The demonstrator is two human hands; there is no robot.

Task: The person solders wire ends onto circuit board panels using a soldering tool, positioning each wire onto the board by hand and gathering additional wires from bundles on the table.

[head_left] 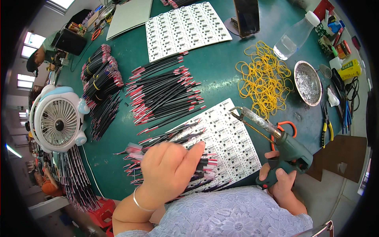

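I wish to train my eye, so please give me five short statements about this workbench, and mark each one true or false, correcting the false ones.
1. The right hand's grip is around the soldering gun's handle. True.
2. The left hand's grip is on the fan. False: it is over the black wires and white circuit boards.
3. The yellow bands lie inside the metal bowl. False: they lie beside it on the green table.
4. The clear bottle has a white cap. True.
5. The fan's casing is red. False: it is white and pale blue.

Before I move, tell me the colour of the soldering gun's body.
Gun body: dark green, best in the head view.
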